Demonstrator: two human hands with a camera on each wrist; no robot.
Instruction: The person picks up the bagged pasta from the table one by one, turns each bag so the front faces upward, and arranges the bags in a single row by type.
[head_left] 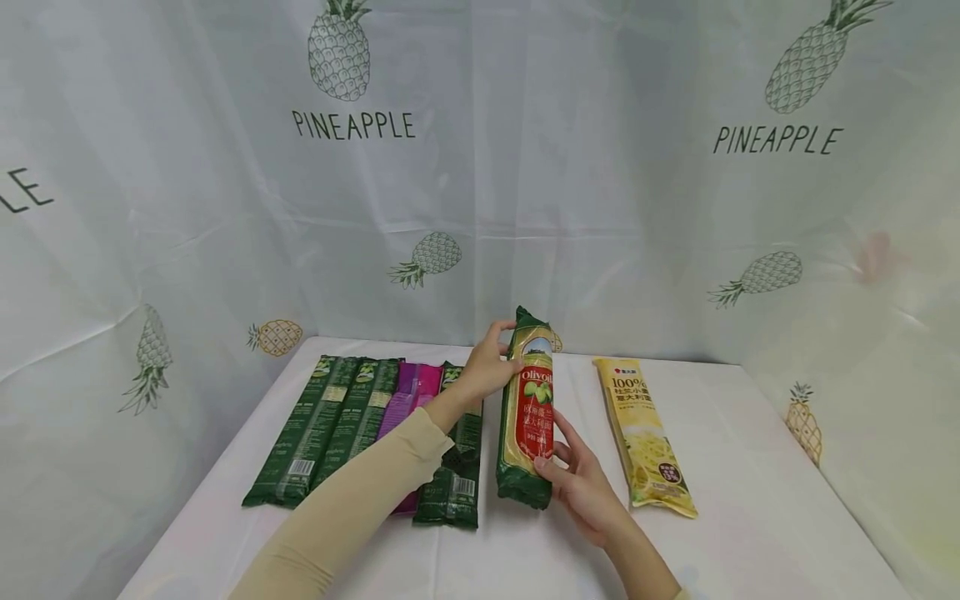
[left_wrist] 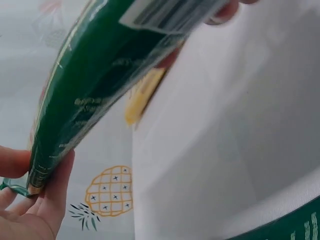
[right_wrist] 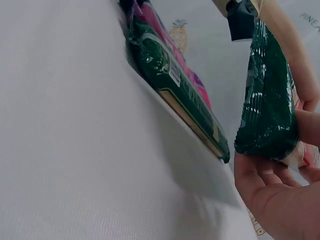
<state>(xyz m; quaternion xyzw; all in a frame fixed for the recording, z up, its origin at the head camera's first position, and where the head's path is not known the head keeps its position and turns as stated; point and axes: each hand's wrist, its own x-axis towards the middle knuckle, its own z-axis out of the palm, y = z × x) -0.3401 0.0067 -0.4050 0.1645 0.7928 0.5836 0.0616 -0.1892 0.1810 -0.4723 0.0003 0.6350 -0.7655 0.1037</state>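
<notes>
Both hands hold a green pasta packet point(head_left: 534, 408) with a red and gold label, raised over the white table and turned label side toward me. My left hand point(head_left: 489, 367) grips its upper left edge, thumb across the front. Lower down, my right hand point(head_left: 583, 487) pinches the bottom right side between thumb and fingers. The left wrist view shows the dark green back of the packet point(left_wrist: 95, 80), with the left fingers point(left_wrist: 57, 185) at its far end. Seen from the right wrist, the crimped green end point(right_wrist: 267, 95) sits between the right thumb and fingers.
Left of the hands lie two green packets point(head_left: 296, 433) point(head_left: 362, 417), a purple packet point(head_left: 412, 387) and another green packet point(head_left: 452, 492), partly behind the left arm. A yellow pasta packet point(head_left: 647, 433) lies at the right. Pineapple-print cloth point(head_left: 555, 192) hangs behind the table point(head_left: 772, 517).
</notes>
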